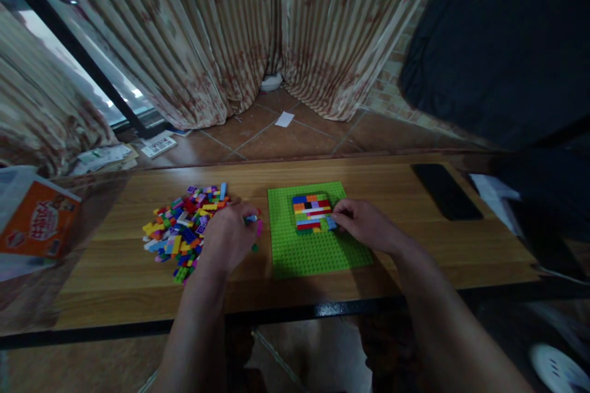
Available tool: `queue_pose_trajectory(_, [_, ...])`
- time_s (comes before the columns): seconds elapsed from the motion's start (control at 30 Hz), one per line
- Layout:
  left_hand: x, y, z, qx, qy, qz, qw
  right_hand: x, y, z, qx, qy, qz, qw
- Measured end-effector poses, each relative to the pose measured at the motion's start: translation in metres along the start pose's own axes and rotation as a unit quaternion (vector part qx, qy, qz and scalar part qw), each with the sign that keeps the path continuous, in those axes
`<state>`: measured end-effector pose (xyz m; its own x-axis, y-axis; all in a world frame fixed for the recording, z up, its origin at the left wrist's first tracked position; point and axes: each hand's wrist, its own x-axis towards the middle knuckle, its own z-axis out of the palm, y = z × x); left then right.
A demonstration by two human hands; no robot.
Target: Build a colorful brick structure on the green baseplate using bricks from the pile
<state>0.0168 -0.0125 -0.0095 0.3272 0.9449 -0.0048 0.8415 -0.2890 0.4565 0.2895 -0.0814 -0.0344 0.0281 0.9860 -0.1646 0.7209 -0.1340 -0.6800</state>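
A bright green studded baseplate [304,258] lies on the wooden table, carrying a low block of rows of coloured toy bricks [313,211]. My right hand [366,224] is at the block's right side, thumb and fingers pinched at a blue brick [331,223] on its lower right corner. Left of the plate, my left hand [230,236] hovers over the near edge of a heap of loose bricks [184,227]. Its fingers are curled, with a light blue brick [251,218] at the tips. Beside them shows a pink brick [259,228].
A black phone [446,191] lies on the table [138,301] at the right. An orange and white package [39,218] stands past the left end. Striped curtains [221,43] hang behind, and papers [104,156] lie on the tiled floor.
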Motion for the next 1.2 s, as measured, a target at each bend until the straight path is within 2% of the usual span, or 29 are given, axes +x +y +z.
queue_pose_trajectory(0.3, [-0.002,0.003,0.002,0.060,-0.045,-0.014,0.997,0.000,0.000,0.001,-0.005,0.010,0.000,1.000])
queue_pose_trajectory(0.53, [0.001,0.003,0.002,-0.013,0.001,0.021,1.000,0.001,0.001,0.000,0.016,0.009,-0.002,1.000])
queue_pose_trajectory(0.67, [-0.003,0.024,0.011,-0.092,0.002,0.054,0.994,0.002,0.002,0.000,0.034,0.012,0.010,0.999])
queue_pose_trajectory(0.83, [-0.024,0.060,0.035,-0.119,-0.027,0.132,0.984,0.003,0.005,0.000,0.050,0.014,0.016,0.999])
queue_pose_trajectory(0.9, [-0.031,0.071,0.044,-0.096,-0.044,0.150,0.983,0.003,0.005,-0.001,0.051,0.016,0.013,0.998])
queue_pose_trajectory(1.07, [-0.041,0.084,0.057,-0.036,-0.126,0.161,0.978,0.005,0.003,-0.002,0.075,0.018,0.032,0.996])
queue_pose_trajectory(1.2, [-0.050,0.092,0.065,0.002,-0.148,0.156,0.977,0.007,0.002,-0.003,0.100,0.030,0.058,0.993])
